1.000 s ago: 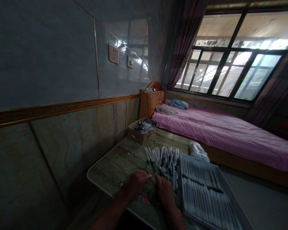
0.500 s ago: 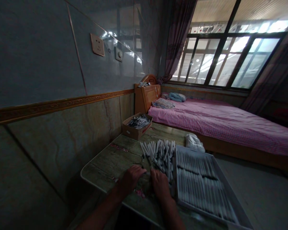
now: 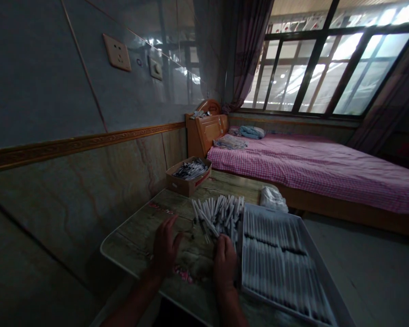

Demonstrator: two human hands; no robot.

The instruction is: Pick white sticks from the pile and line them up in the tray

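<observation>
- Wall, upper left: a cream rectangular wall socket [image 3: 117, 52] and, just to its right, a small cream round-knobbed switch plate [image 3: 156, 69] sit on glossy blue-grey tile, above a gilded moulding strip [image 3: 78, 147].
- Far left corner of the table: an open brown cardboard box [image 3: 187, 185] holds a loose heap of slim white tubes with dark markings. It stands on a green-brown woodgrain folding table [image 3: 129, 240] with rounded corners.
- Left side of the table: the left hand [image 3: 164, 247] lies palm down with fingers spread. The grip is released, and the hand holds nothing. Small pink paper scraps [image 3: 182, 274] lie near the table's near edge.
- Table centre: a loose, criss-crossed pile of white paper tubes [image 3: 218, 215] lies between the left hand and the tray, closer to the right hand.
- Right of the pile: the right hand [image 3: 225, 263] stands at the pile's near edge, fingers curled and touching the tubes. Whether it is grasping any of them cannot be determined.
- Right edge of the table: a shallow pale-grey rectangular tray [image 3: 322, 272] holds white tubes laid parallel in tight rows.
- Beyond the tray, at the far right corner: a crumpled white plastic bag [image 3: 273, 200].
- Background, right: a low wooden bed with a pink gingham sheet [image 3: 310, 175] stands below a dark-framed window [image 3: 330, 68].
</observation>
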